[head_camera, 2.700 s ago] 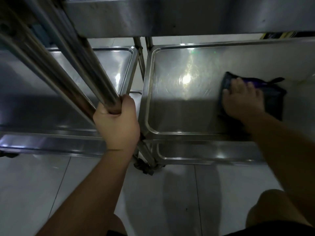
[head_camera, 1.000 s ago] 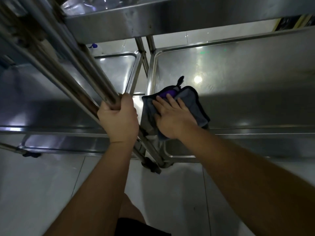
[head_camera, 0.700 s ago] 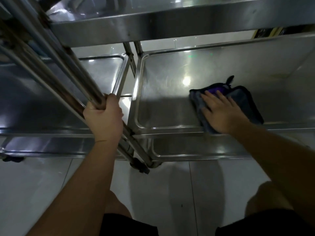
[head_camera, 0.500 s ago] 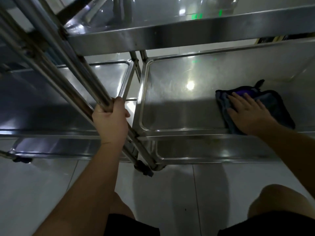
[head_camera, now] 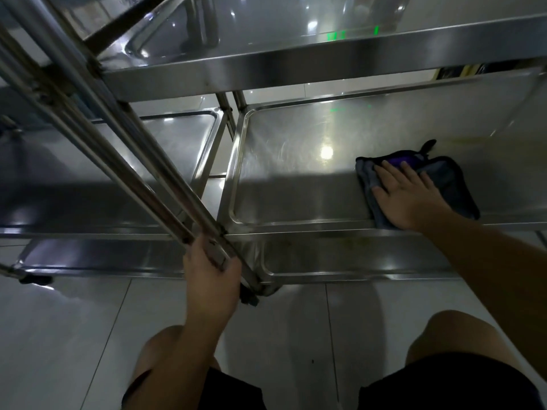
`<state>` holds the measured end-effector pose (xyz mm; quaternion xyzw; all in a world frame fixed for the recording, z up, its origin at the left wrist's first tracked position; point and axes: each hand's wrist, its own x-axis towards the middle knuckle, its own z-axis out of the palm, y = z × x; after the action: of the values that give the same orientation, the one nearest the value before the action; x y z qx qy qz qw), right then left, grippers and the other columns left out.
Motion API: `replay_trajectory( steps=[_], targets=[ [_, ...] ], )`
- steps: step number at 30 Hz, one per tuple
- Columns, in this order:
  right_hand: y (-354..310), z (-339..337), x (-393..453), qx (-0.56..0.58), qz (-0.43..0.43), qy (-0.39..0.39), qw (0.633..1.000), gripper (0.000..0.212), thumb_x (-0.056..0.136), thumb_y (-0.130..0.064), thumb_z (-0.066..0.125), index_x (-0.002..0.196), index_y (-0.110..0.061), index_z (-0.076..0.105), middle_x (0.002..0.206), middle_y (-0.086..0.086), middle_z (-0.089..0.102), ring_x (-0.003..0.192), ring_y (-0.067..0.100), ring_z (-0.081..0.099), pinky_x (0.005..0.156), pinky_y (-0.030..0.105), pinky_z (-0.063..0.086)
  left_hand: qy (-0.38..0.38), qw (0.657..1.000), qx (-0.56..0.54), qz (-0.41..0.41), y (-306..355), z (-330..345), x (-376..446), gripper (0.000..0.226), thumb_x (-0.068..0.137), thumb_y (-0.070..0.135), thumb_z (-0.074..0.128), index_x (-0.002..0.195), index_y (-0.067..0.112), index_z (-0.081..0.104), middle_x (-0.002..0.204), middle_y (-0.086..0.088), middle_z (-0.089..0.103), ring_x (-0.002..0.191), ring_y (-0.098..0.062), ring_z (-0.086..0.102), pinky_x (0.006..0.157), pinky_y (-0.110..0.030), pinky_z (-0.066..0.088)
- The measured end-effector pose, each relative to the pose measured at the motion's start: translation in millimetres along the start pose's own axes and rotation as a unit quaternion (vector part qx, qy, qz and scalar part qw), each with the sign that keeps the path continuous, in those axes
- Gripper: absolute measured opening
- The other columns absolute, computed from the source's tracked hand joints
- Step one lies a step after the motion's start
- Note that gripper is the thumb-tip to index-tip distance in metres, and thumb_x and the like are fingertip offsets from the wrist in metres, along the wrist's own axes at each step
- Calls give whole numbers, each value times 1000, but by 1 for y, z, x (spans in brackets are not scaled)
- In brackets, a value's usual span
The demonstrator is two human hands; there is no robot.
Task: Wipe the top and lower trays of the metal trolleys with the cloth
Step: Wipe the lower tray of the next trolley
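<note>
Lower on the upright [head_camera: 165, 184], the left hand [head_camera: 211, 270] now grips.

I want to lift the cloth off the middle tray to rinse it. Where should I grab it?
Pinch the small dark loop at the cloth's far edge, coming from above and behind. It sticks up clear of the tray, while the rest lies flat under the right hand, so probably harder to pinch. The left hand holds the trolley post.
</note>
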<state>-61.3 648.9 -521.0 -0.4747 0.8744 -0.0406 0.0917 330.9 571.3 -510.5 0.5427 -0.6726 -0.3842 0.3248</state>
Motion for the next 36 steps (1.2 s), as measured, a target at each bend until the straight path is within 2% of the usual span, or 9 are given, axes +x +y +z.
replay_trajectory(
  steps=[2, 5, 8, 12, 17, 24, 27, 30, 36],
  targets=[
    [-1, 0, 0, 2, -2, 1, 1000, 64, 105, -57, 12, 164, -34, 7, 173, -13, 0, 159, 20, -1, 127, 48, 1, -44, 997, -9, -70, -4, 16, -17, 35, 90, 21, 74, 123, 27, 61, 115, -7, 68, 95, -19, 71, 82, -45, 63],
    [0, 0, 1, 8, -6, 7, 1000, 63, 106, -57, 12, 164, -33, 8, 173, -12, 2, 159, 20, -1, 126, 48, 0, -145, 983, 24, -112, 9, 45, -27, 27, 85, 38, 72, 111, 33, 65, 104, 5, 73, 91, -23, 73, 89, -51, 60],
    [1, 1, 1, 15, -12, 11, 1000, 66, 103, -58, 9, 164, -33, 8, 173, -12, 3, 159, 21, 0, 126, 48, 0, -183, 979, 75, -56, 33, 73, -17, 29, 95, 32, 69, 124, 32, 68, 113, 11, 72, 96, -8, 69, 90, -38, 59],
    [1, 4, 1, 21, -18, 22, 999, 68, 101, -59, 7, 164, -33, 9, 173, -11, 5, 159, 22, 2, 126, 49, 0, -204, 973, 102, 42, 78, 110, 3, 23, 94, 37, 65, 116, 37, 68, 103, 18, 72, 93, -5, 68, 84, -27, 53],
    [1, 5, 1, 23, -22, 30, 999, 71, 99, -58, 6, 164, -32, 9, 173, -11, 5, 159, 23, 2, 126, 50, 1, -174, 951, 163, 198, 115, 153, 23, 21, 97, 35, 60, 117, 31, 67, 100, 11, 70, 90, -13, 65, 77, -32, 52],
    [-2, 4, -2, 34, -20, 30, 999, 64, 105, -55, 11, 165, -32, 9, 173, -12, 3, 159, 19, -3, 126, 49, -3, -120, 910, 271, 291, 130, 201, 51, 40, 108, 39, 45, 139, 18, 59, 140, -6, 57, 128, -25, 54, 106, -41, 45],
    [-1, 2, -3, 47, -22, 23, 998, 63, 106, -54, 11, 165, -33, 7, 173, -12, 1, 159, 19, -5, 126, 48, -5, -167, 901, 310, 255, 120, 214, 57, 55, 113, 41, 27, 162, 19, 36, 171, -6, 29, 159, -25, 23, 128, -43, 22],
    [3, 1, -5, 55, -40, 20, 997, 62, 105, -54, 11, 165, -35, 7, 173, -13, 1, 159, 18, -5, 127, 47, -5, -205, 892, 328, 236, 107, 220, 64, 63, 112, 49, 14, 168, 22, 21, 177, -3, 13, 163, -21, 6, 132, -41, 6],
    [52, -7, -2, 44, -51, 28, 997, 61, 106, -55, 13, 164, -38, 7, 172, -16, 3, 159, 16, -1, 127, 47, -2, -203, 873, 370, 245, 101, 221, 69, 64, 110, 49, 13, 168, 21, 18, 177, -3, 11, 163, -23, 7, 130, -38, 4]
  ],
)
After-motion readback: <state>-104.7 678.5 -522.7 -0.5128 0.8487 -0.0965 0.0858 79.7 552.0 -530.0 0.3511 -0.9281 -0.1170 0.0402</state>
